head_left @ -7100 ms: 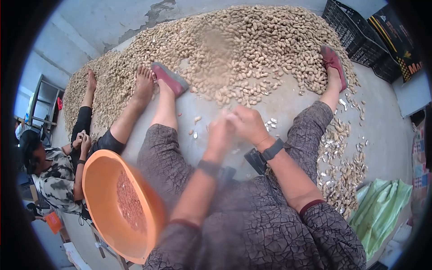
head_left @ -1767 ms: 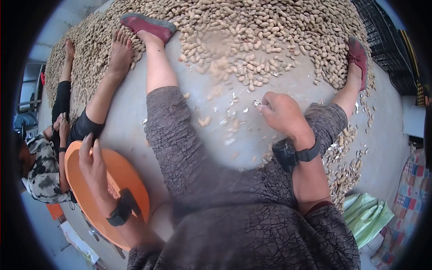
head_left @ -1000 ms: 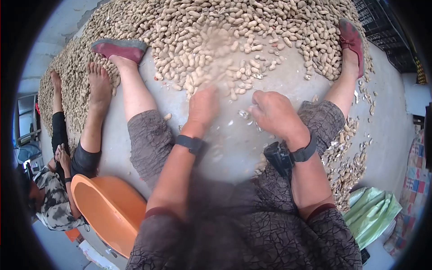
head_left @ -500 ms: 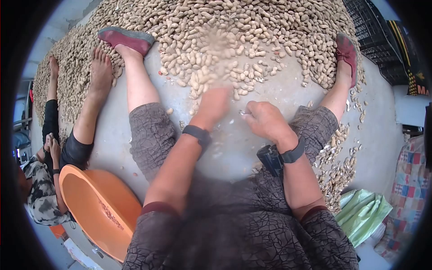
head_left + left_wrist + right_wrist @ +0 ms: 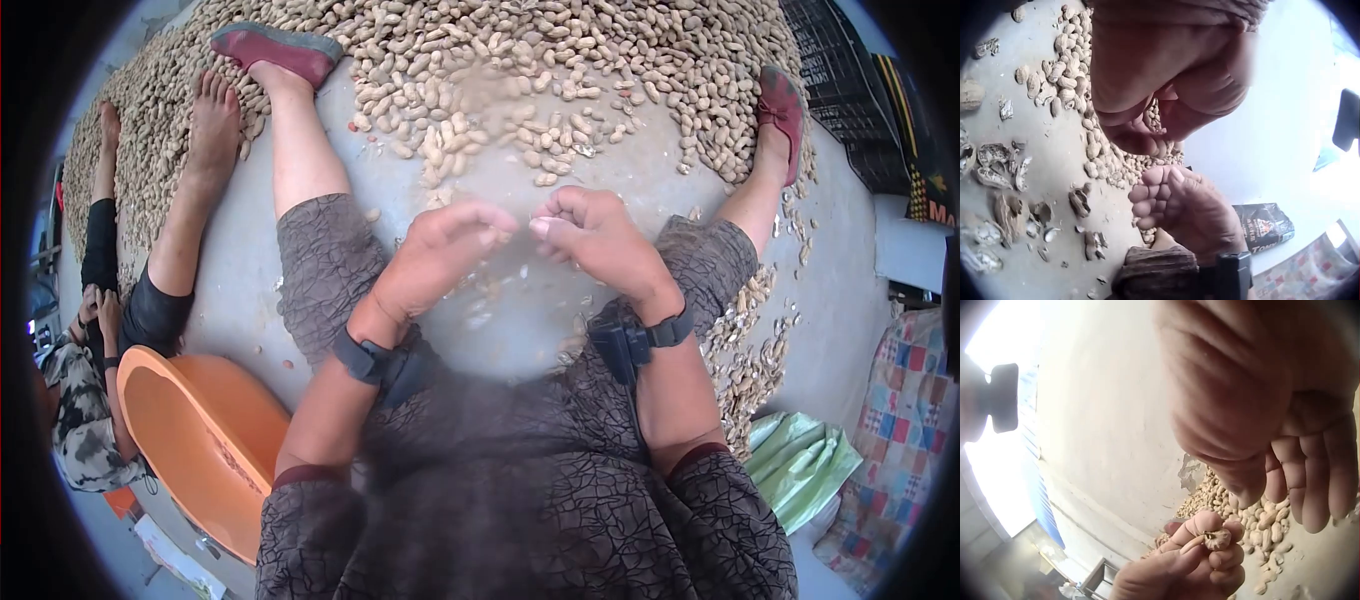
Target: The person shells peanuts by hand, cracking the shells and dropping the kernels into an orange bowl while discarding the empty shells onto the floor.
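Note:
In the head view my left hand (image 5: pixel 432 262) pinches a peanut between thumb and fingers; the right wrist view shows that peanut (image 5: pixel 1218 540) clearly. Facing it, a small gap away, is my right hand (image 5: pixel 605 245), its fingers loosely bent and nothing visible in them. In the left wrist view the right hand (image 5: pixel 1188 206) shows its palm below the left hand (image 5: pixel 1166 75). Beyond both hands lies a large heap of unshelled peanuts (image 5: pixel 560 50). Broken shells (image 5: pixel 1011 215) are scattered on the floor below.
An orange basin (image 5: pixel 190 430) is tilted at the lower left, beside another seated person (image 5: pixel 85 410). More shells (image 5: pixel 745 370) lie right of my leg, near a green sack (image 5: pixel 800 465). Black crates (image 5: pixel 835 95) stand at the upper right. My legs spread around the work area.
My left hand has turned and drawn back slightly to the left, and a peanut now shows in its fingers. The right hand's fingers have loosened from their earlier pinch on a small piece.

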The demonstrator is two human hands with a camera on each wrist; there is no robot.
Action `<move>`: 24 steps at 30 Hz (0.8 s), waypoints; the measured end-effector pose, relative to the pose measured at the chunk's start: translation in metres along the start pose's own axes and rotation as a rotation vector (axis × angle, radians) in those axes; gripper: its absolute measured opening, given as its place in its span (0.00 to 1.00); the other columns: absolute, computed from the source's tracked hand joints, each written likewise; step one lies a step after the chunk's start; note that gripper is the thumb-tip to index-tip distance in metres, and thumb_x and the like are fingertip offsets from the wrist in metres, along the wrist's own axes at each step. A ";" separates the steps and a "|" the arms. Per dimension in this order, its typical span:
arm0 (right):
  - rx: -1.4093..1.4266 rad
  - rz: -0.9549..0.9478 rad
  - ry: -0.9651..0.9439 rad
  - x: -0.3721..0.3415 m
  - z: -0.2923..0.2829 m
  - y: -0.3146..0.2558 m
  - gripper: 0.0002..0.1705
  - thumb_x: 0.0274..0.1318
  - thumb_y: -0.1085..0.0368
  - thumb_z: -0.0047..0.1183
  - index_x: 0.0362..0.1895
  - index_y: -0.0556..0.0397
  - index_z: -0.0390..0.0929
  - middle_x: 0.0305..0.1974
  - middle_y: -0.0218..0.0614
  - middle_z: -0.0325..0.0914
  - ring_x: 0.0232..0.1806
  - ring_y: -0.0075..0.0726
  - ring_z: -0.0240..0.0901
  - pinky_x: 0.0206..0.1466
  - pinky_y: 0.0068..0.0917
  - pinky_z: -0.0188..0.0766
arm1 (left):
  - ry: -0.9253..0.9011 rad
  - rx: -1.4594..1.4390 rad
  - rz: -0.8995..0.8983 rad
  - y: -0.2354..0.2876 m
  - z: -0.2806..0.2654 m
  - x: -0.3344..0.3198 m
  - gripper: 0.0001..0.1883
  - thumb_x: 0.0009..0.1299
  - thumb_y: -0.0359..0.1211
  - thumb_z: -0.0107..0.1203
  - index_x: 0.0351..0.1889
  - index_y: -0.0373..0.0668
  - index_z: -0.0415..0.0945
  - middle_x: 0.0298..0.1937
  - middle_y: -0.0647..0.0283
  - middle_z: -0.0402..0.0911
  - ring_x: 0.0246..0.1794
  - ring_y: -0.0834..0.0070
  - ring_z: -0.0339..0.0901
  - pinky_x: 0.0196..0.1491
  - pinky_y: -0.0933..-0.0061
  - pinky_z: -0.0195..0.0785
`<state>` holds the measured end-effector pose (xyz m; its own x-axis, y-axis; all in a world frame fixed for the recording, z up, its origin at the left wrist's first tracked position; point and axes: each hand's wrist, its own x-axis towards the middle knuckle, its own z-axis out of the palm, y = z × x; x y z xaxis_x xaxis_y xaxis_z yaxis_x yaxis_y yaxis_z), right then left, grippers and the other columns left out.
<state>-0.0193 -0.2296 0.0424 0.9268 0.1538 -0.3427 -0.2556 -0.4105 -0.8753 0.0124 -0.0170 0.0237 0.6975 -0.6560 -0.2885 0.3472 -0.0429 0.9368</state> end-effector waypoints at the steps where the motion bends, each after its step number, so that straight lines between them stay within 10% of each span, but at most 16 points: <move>1: 0.233 0.075 -0.020 -0.002 0.003 -0.010 0.10 0.55 0.63 0.55 0.34 0.58 0.76 0.25 0.30 0.76 0.28 0.19 0.73 0.28 0.17 0.67 | 0.021 -0.069 -0.006 0.000 0.001 -0.004 0.11 0.69 0.27 0.48 0.48 0.37 0.73 0.40 0.70 0.75 0.39 0.86 0.69 0.46 0.82 0.63; 14: 0.501 0.028 0.039 0.001 0.034 -0.008 0.05 0.53 0.70 0.56 0.33 0.58 0.74 0.28 0.28 0.76 0.27 0.18 0.72 0.30 0.14 0.69 | 0.116 -0.536 -0.013 -0.026 0.010 -0.005 0.10 0.69 0.29 0.51 0.47 0.37 0.70 0.40 0.64 0.78 0.38 0.80 0.74 0.44 0.77 0.68; 20: 0.112 -0.105 0.233 -0.001 0.046 -0.011 0.07 0.47 0.71 0.59 0.30 0.58 0.74 0.25 0.27 0.75 0.24 0.16 0.69 0.29 0.15 0.67 | 0.092 -0.587 -0.068 -0.030 0.007 -0.004 0.12 0.69 0.31 0.50 0.48 0.36 0.71 0.40 0.62 0.79 0.35 0.79 0.75 0.39 0.79 0.69; 24: -0.172 -0.283 0.368 0.001 0.049 -0.009 0.14 0.41 0.65 0.59 0.33 0.58 0.74 0.29 0.43 0.78 0.31 0.36 0.77 0.33 0.28 0.72 | 0.081 -0.517 -0.051 -0.035 0.003 -0.002 0.14 0.69 0.35 0.52 0.49 0.39 0.71 0.40 0.63 0.79 0.35 0.79 0.77 0.38 0.80 0.70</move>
<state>-0.0293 -0.1820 0.0337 0.9969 -0.0341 0.0704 0.0404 -0.5459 -0.8369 -0.0027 -0.0162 -0.0079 0.7109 -0.6016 -0.3643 0.6314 0.3178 0.7073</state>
